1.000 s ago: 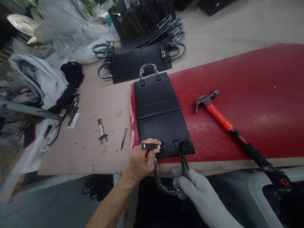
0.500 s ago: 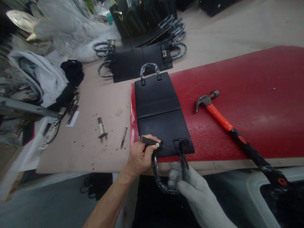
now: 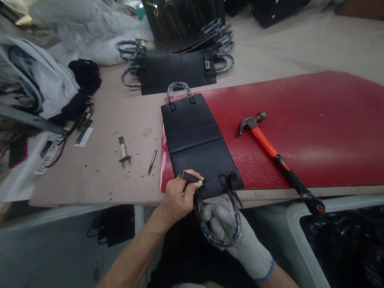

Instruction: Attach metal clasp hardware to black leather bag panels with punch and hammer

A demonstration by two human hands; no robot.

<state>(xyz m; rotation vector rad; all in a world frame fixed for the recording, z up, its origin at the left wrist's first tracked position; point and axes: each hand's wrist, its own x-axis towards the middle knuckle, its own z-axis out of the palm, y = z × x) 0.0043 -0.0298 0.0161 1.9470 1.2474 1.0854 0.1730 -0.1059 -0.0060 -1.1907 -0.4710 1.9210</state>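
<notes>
1. At the far left of the tabletop (image 3: pixel 69 176), there is a dark cloth (image 3: pixel 87 80) in a heap.
2. To the right of it and nearer to the person lies a two-pronged metal tool (image 3: pixel 123 151), and just beside it a thin metal rod (image 3: pixel 152 162). Small dark specks are scattered around both.
3. Farther back, a stack of black bag panels (image 3: pixel 177 68) has plastic-wrapped handles at its two ends.
4. The bare left hand grasps (image 3: pixel 178 195) a short dark tool (image 3: pixel 189 177) with a pale tip, pinched between thumb and fingers. Whether the tip touches anything, one cannot tell.
5. This hand is at the near edge of a black bag panel (image 3: pixel 195 134), which lies flat on a red mat (image 3: pixel 315 108) and has a crease across its middle. Its upper handle (image 3: pixel 179 85) points away from the person; its lower handle (image 3: pixel 220 242) hangs over the table edge.
6. The gloved right hand (image 3: pixel 221 218) is behind the lower handle, with fingers curled; whether they hold something is not clear.
7. On the mat, well apart from the panel, rests a claw hammer (image 3: pixel 264 142) with orange and black handle.
</notes>
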